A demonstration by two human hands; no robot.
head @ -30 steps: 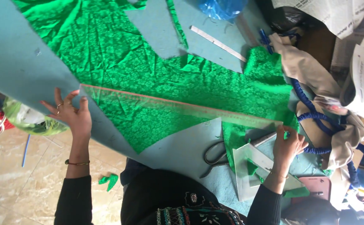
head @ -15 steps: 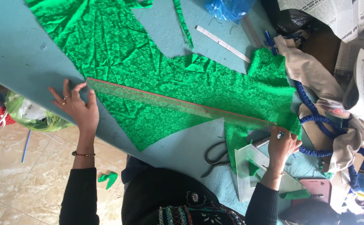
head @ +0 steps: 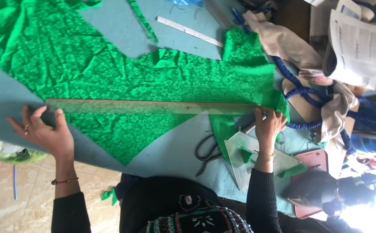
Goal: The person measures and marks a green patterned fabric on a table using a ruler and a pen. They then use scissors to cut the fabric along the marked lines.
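Since half a second ago, the long ruler has swung level across the green fabric. Left hand lies spread, fingertips pressing its left end. Right hand pinches a marker at its right end.

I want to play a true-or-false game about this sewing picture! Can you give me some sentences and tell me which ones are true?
1. The cloth on the table is red. False: the cloth is bright green.
2. A long clear ruler lies across the cloth. True.
3. The left hand presses flat near one end of the ruler. True.
4. The right hand is holding the scissors. False: the scissors lie on the table untouched; the right hand is at the ruler's other end.
5. A shorter white ruler lies further off on the table. True.
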